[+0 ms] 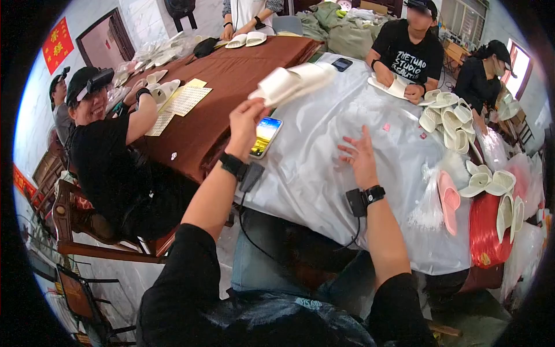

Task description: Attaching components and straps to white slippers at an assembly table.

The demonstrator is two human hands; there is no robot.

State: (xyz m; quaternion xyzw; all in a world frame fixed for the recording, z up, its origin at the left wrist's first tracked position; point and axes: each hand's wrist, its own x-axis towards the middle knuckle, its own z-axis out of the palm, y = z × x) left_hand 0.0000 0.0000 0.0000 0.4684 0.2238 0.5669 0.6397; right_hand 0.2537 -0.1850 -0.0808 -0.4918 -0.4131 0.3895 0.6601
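My left hand [245, 124] grips a cream-white slipper [283, 85] by its near left end. The slipper is held above the table, its far end blurred by motion; whether a second one lies against it I cannot tell. Below that hand a phone with a lit screen [266, 137] rests on the white plastic sheet [324, 191]. To the right, my right hand [361, 157] hovers over the sheet, fingers spread and holding nothing. Both wrists wear dark bands with small cabled boxes.
Pale slippers [448, 118] are heaped at the right, near a pink slipper [448, 202], clear plastic [429, 199] and a red package [488, 231]. A person across the table handles another slipper [390, 87]. At left, a seated person works at the brown-covered table [231, 75].
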